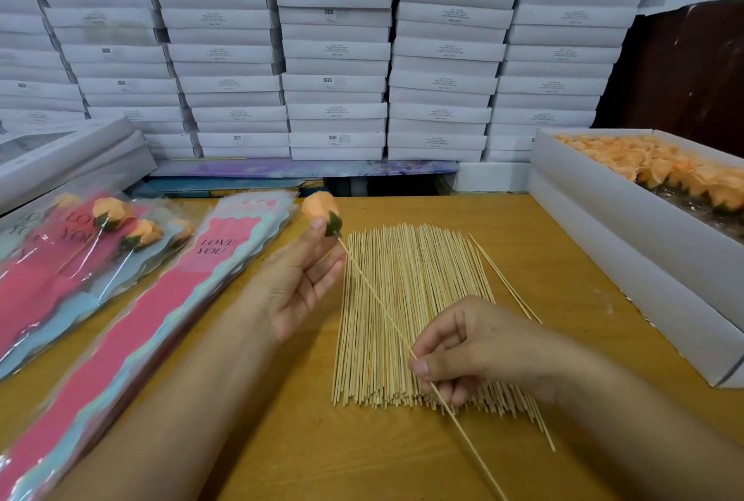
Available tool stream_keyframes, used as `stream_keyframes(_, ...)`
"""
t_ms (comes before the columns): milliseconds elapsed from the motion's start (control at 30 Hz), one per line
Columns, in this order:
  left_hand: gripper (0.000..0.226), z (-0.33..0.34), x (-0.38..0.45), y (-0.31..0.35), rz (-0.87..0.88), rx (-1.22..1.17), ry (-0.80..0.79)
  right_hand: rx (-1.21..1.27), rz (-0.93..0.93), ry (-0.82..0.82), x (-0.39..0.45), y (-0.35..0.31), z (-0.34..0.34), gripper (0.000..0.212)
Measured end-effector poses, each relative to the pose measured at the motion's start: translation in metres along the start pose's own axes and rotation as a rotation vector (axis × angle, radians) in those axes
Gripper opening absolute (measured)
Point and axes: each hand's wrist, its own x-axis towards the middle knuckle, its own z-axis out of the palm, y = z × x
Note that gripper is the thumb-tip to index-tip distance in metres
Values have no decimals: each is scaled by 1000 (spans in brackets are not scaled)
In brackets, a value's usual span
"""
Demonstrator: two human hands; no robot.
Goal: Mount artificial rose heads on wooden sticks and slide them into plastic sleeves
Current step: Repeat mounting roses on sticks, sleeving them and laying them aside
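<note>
Rose head pinched by left hand; right hand pinches stick.

wooden table | stacked white boxes behind, "SGS" labels, other print illegible

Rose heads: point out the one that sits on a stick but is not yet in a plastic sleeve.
It is the rose head that the left hand pinches, on the stick the right hand holds. The other mounted ones lie sleeved at left.
</note>
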Motion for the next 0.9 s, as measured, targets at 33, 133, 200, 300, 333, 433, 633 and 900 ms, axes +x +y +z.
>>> stream_keyframes(33, 36, -1, 0, 0, -4, 9, -3, 16, -2, -5, 1, 1, 0, 1)
stream_keyframes(133, 43, -1, -1, 2, -3, 77, 34, 73, -10, 6, 2, 2, -1, 4)
stream_keyframes(200, 37, -4, 1, 8, 36, 177, 95, 100, -22, 35, 3, 2, -4, 8)
stream_keyframes(300, 11, -16, 7, 23, 171, 535, 214, 151, -25, 102, 5, 4, -9, 17)
stream_keyframes(333, 8, -24, 10, 30, 249, 713, 268, 167, -25, 121, 5, 5, -11, 17)
stream_keyframes(433, 16, -56, 21, 54, 426, 1245, 369, 199, -28, 159, 6, 6, -15, 12)
stream_keyframes(633, 31, -133, 38, 92, 268, 1498, 557, 226, -49, 199, 7, 6, -20, 23)
stream_keyframes(900, 57, -161, 29, 98, 51, 1480, 614, 234, -61, 223, 8, 8, -23, 28)
